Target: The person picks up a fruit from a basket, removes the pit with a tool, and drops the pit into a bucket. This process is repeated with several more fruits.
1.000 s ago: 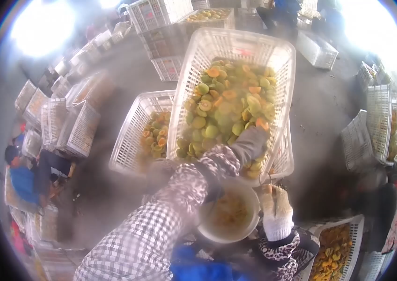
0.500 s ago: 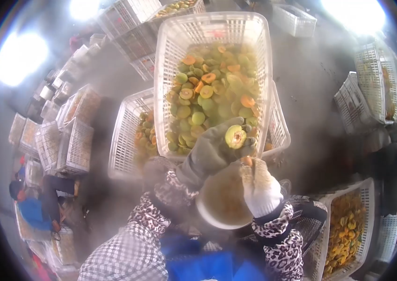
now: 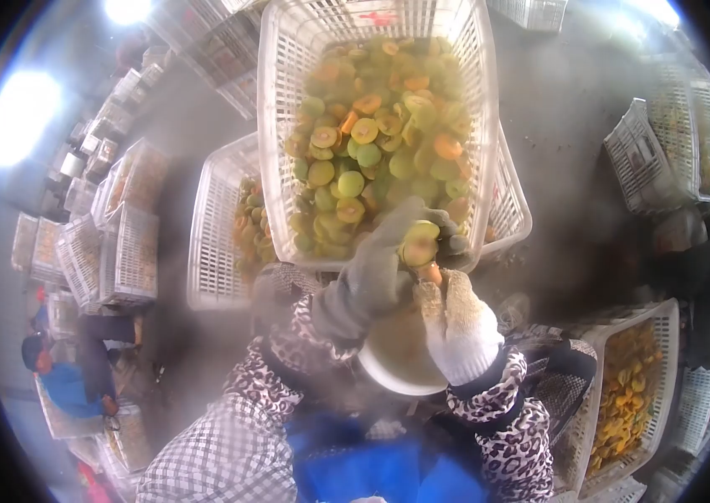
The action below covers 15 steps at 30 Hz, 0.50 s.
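My left hand [image 3: 372, 268], in a grey glove, is closed round a cut green fruit [image 3: 419, 245] over the near edge of the white crate [image 3: 489, 151]. Touching the fruit from below is my right hand [image 3: 460, 323], in a white glove with a stained thumb and finger. Its fingers are pressed together, and an orange-brown tip shows between them and the fruit; what it belongs to is hidden. Halved green and orange fruits [image 3: 363, 155] fill much of the crate. Beneath my hands sits a white bowl [image 3: 409, 381], partly covered.
A lower crate [image 3: 204, 243] with fruit pieces stands to the left under the main one. At the lower right is a crate of yellow-orange pieces [image 3: 623, 402]. Stacked crates [image 3: 129, 251] line the left, where a person in blue [image 3: 74, 386] sits. Another person's dark sleeve [image 3: 694, 285] shows at right.
My right hand has moved up and left to the fruit, which now faces it. The view has shifted, so the main crate appears higher and larger.
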Available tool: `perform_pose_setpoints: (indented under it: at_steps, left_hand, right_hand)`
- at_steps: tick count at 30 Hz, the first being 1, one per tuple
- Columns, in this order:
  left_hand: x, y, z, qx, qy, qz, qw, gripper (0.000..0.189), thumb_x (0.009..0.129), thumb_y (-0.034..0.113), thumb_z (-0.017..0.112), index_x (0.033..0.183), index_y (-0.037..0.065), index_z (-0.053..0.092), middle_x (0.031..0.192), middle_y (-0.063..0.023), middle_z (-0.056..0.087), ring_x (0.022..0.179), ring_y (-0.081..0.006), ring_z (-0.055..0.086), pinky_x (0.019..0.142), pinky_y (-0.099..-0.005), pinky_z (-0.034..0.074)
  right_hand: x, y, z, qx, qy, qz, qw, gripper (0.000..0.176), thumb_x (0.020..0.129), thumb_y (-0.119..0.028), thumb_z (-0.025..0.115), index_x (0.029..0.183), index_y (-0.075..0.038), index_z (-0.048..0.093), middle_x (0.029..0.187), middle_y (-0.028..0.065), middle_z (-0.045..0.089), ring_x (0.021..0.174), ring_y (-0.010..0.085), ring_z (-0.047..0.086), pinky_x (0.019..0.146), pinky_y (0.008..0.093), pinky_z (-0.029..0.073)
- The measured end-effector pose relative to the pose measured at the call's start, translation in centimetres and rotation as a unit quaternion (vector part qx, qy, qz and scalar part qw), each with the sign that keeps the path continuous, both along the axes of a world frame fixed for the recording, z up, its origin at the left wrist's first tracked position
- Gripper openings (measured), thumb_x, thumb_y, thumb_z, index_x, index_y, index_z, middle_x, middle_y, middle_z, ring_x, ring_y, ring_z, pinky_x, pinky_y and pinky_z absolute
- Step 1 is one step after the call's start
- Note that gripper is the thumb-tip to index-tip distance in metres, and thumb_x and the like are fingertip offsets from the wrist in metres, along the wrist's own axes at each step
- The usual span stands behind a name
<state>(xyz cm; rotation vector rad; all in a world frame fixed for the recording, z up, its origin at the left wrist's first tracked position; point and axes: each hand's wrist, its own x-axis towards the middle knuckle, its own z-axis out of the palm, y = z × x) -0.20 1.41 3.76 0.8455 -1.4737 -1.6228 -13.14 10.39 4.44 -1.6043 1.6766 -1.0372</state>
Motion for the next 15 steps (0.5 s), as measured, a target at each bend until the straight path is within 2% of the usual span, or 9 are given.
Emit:
perform_pose_setpoints:
  at_steps: [1, 5, 7, 9, 13, 14, 15]
  left_hand:
    - [-0.6, 0.2, 0.6, 0.291, 0.203, 0.009, 0.935, 0.049, 0.102, 0.041, 0.043, 0.125, -0.001, 0.048, 0.111, -0.0126, 0.06, 0.095, -0.0204, 0.061, 0.083, -0.0314, 0.052]
    - [-1.2, 0.8, 1.4, 0.325, 0.269, 0.049, 0.905, 0.042, 0.102, 0.039, 0.043, 0.118, 0.001, 0.051, 0.11, -0.0116, 0.059, 0.098, -0.0218, 0.06, 0.083, -0.0315, 0.052]
    - [-1.0, 0.6, 0.4, 0.308, 0.263, 0.051, 0.913, 0.038, 0.103, 0.038, 0.043, 0.113, 0.003, 0.052, 0.104, -0.0107, 0.059, 0.096, -0.0231, 0.061, 0.08, -0.0314, 0.053]
    - [-1.1, 1.1, 0.8, 0.312, 0.234, 0.08, 0.917, 0.038, 0.103, 0.038, 0.042, 0.112, 0.003, 0.052, 0.104, -0.0106, 0.058, 0.095, -0.0231, 0.061, 0.077, -0.0311, 0.054]
    - [-1.0, 1.7, 1.2, 0.306, 0.185, 0.127, 0.925, 0.04, 0.103, 0.039, 0.042, 0.115, 0.002, 0.052, 0.102, -0.0104, 0.059, 0.09, -0.0225, 0.062, 0.07, -0.0306, 0.054]
    - [-0.6, 1.8, 0.7, 0.307, 0.184, 0.125, 0.925, 0.04, 0.103, 0.039, 0.042, 0.115, 0.002, 0.052, 0.102, -0.0104, 0.059, 0.09, -0.0225, 0.062, 0.07, -0.0306, 0.054]
    - [0.0, 1.9, -0.2, 0.01, -0.006, 0.107, 0.994, 0.036, 0.102, 0.034, 0.046, 0.116, 0.001, 0.052, 0.101, -0.0104, 0.061, 0.087, -0.0224, 0.063, 0.071, -0.0301, 0.054]
  right_hand:
    - [0.2, 0.0, -0.3, 0.002, -0.001, 0.0, 1.0, 0.022, 0.096, -0.02, 0.059, 0.111, -0.004, 0.058, 0.084, 0.0227, 0.067, 0.074, 0.0408, 0.066, 0.065, 0.044, 0.052]
    - [0.7, -0.1, -1.1, -0.078, 0.055, -0.022, 0.995, 0.021, 0.096, -0.021, 0.058, 0.107, -0.003, 0.058, 0.082, 0.0211, 0.065, 0.071, 0.04, 0.066, 0.063, 0.0455, 0.053]
    - [1.0, -0.1, -1.6, -0.101, 0.09, -0.025, 0.991, 0.02, 0.095, -0.021, 0.057, 0.104, -0.003, 0.058, 0.08, 0.0203, 0.065, 0.07, 0.0398, 0.065, 0.062, 0.0461, 0.053]
    - [1.5, -0.2, -3.0, 0.062, 0.193, -0.035, 0.979, 0.016, 0.093, -0.018, 0.057, 0.099, -0.004, 0.057, 0.078, 0.0193, 0.064, 0.068, 0.0396, 0.065, 0.061, 0.0461, 0.054]
    - [0.8, -0.5, -3.4, 0.032, 0.199, -0.016, 0.979, 0.014, 0.092, -0.017, 0.057, 0.097, -0.004, 0.056, 0.077, 0.0189, 0.064, 0.066, 0.0396, 0.064, 0.06, 0.0461, 0.053]
    - [0.4, -0.7, -1.1, 0.021, 0.188, 0.021, 0.982, 0.015, 0.091, -0.016, 0.057, 0.099, -0.004, 0.056, 0.08, 0.0192, 0.064, 0.068, 0.0395, 0.065, 0.061, 0.0465, 0.053]
    - [0.2, -0.7, 0.1, 0.011, 0.176, 0.057, 0.983, 0.016, 0.09, -0.015, 0.057, 0.101, -0.003, 0.056, 0.082, 0.0196, 0.064, 0.07, 0.0394, 0.065, 0.062, 0.0469, 0.054]
